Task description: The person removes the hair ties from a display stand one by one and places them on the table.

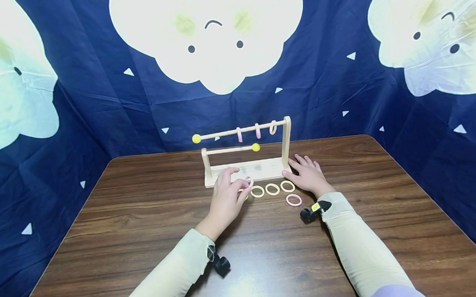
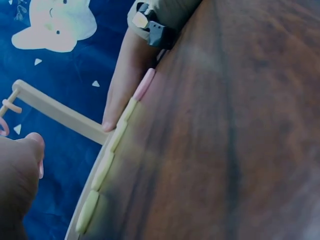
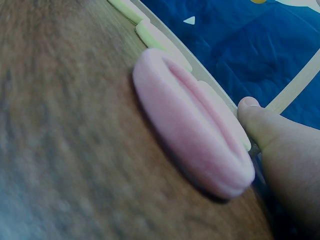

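Head view: L hand (image 1: 224, 193) has its grip closed to a pinch, thumb + fingertip on a pink ring (image 2: 41, 171). Ring's just over the front edge of the wooden stand (image 1: 286, 140), looks lifted off the surface (image 1: 141, 192). R hand (image 1: 307, 177) has a loose grip, fingers spread, nothing in it; its thumb is at the R end of the stand's base, prob. steadying it.

Upper rod (image 1: 220, 134) carries 2 pink rings (image 1: 258, 131) + 1 pale ring (image 1: 271, 130); no rings seen on lower rod (image 1: 230, 150). On the surface in front of the base: 4 cream rings (image 1: 272, 195) in a row, one partly hidden behind L hand, plus a loose pink ring (image 3: 185, 135) nr R hand.

Step in hand, my read: ring-threading, part done, w/ one ring picked up and not yet on a rod. Next move prob. calls for raising it, turning its hole to face a rod's ball end, and slipping it over w/o knocking the stand. Which rod, can't tell. Upper's yellow ball (image 1: 196, 138) is at far L, lower's at R, so approach differs.
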`<action>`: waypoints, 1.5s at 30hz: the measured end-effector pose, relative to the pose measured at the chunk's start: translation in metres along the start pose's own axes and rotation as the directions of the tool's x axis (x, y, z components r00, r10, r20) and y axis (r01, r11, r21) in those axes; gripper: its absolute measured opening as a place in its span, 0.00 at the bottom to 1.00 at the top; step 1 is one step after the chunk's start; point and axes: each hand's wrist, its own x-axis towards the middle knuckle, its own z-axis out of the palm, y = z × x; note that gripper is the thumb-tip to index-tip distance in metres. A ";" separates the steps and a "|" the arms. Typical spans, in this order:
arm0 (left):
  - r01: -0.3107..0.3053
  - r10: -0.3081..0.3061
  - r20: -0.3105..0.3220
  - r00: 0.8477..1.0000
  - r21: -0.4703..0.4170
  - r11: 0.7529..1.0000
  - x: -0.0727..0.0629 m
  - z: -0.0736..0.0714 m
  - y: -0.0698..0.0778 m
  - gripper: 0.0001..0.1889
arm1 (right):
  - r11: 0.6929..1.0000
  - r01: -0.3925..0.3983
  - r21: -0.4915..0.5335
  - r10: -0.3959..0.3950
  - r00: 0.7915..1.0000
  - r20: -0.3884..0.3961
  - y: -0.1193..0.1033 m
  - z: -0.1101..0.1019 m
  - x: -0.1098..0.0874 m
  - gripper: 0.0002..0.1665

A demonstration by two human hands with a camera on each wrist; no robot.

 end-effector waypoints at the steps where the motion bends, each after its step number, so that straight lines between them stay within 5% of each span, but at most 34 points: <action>1: -0.008 0.008 0.009 1.000 0.008 1.000 0.000 0.002 0.001 0.06 | 1.000 0.000 0.001 0.000 1.000 0.001 0.000 0.000 0.000 0.44; 21: -0.075 0.065 0.191 0.980 0.048 0.996 0.001 0.021 0.025 0.09 | 1.000 0.002 -0.018 -0.002 1.000 -0.005 0.000 0.000 0.000 0.45; 45: -0.130 0.105 0.263 0.959 0.079 0.988 0.004 0.048 0.043 0.09 | 1.000 -0.004 -0.013 0.004 1.000 0.015 0.000 0.000 0.002 0.45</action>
